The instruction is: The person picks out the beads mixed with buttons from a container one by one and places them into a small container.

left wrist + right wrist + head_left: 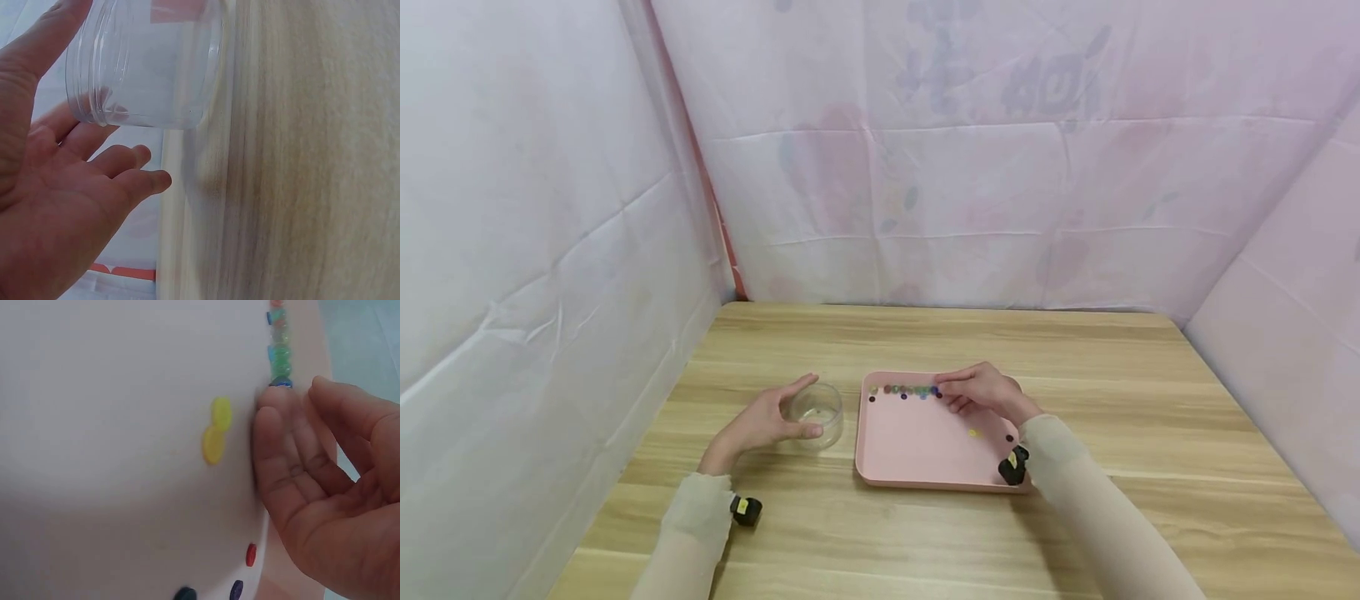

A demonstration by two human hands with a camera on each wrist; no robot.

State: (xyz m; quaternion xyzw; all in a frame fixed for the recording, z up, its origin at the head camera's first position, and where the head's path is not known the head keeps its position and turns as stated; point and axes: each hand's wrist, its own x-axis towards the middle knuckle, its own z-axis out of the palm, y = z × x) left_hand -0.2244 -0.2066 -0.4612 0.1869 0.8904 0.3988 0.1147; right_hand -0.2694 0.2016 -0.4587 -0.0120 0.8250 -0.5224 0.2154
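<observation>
My left hand (758, 423) curls its thumb and fingers around a clear plastic jar (150, 69) with a threaded rim, on the table left of a pink tray (910, 454). Inside the tray, a row of glass marbles (910, 390) lines the far wall. At its right end is a dark blue marble (282, 382), partly behind the fingertips of my right hand (988, 390). A gap shows between that thumb and the fingers, with nothing visible held; contact with the marble is unclear. Two yellow button-like discs (214, 445) lie near this hand on the tray floor.
Other small discs lie in the tray: a red disc (251, 555), a purple disc (236, 590) and several dark ones. The wooden table (820, 542) is bounded by pale cloth walls (962, 208) at the back and sides.
</observation>
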